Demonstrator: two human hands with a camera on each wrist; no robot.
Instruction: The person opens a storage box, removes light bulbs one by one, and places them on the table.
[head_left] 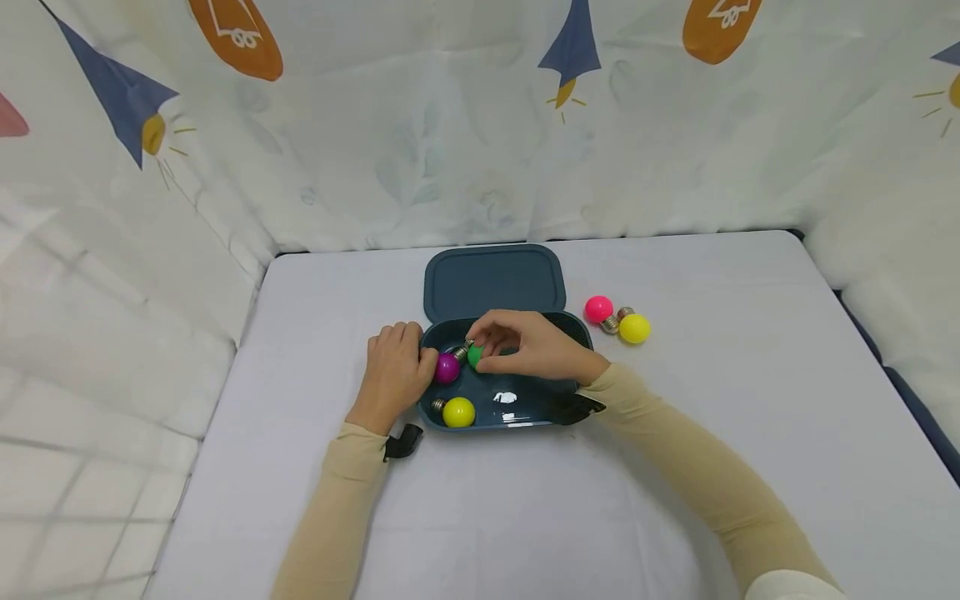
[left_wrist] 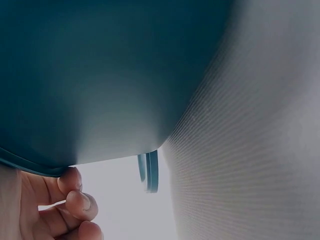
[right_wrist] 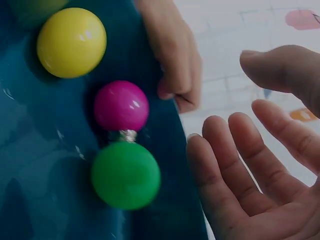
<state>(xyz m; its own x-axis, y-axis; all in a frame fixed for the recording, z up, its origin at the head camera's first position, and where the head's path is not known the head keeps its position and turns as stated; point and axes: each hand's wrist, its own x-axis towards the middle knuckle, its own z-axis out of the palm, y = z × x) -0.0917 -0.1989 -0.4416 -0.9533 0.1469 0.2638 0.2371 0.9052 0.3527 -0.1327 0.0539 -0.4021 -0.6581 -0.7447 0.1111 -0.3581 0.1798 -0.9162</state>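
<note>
White cloth (head_left: 712,467) spreads beneath everything. Toward ten o'clock inside one box (head_left: 495,388), one green bulb (head_left: 475,357) looks light, stiff, slick, perhaps fragile: best cupped gently. Beside it, the right hand (head_left: 521,346) is open; the left hand (head_left: 393,367) grips the box at nine. Inside also: one purple bulb (head_left: 447,368), one yellow bulb (head_left: 459,412). Outside, toward two: one pink bulb (head_left: 598,309), a second yellow bulb (head_left: 635,328). One lid (head_left: 495,282), twelve.

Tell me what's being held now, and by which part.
Left grip holds the box by its left rim. Right grip holds nothing; it's open near the green bulb.
</note>
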